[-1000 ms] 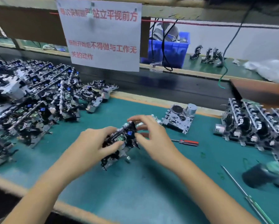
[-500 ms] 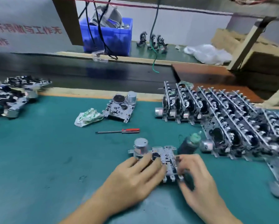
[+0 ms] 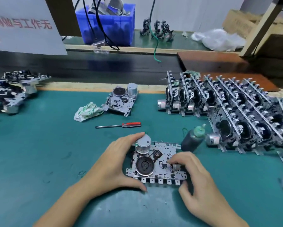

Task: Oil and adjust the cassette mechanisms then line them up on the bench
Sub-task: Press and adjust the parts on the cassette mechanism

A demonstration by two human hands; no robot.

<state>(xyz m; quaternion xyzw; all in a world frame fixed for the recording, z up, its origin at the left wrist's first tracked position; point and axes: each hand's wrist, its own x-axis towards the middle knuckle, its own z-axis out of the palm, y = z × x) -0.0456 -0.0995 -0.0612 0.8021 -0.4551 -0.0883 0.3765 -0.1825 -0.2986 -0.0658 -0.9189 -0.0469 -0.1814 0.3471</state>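
Fingers curled round cassette mechanism

Left hand cupped, right hand fingers curled, seemingly pinching.

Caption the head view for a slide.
Both hands, left and right, hold a cassette mechanism flat on the bench beside an oil bottle.

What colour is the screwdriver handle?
Red, on the screwdriver in the head view.
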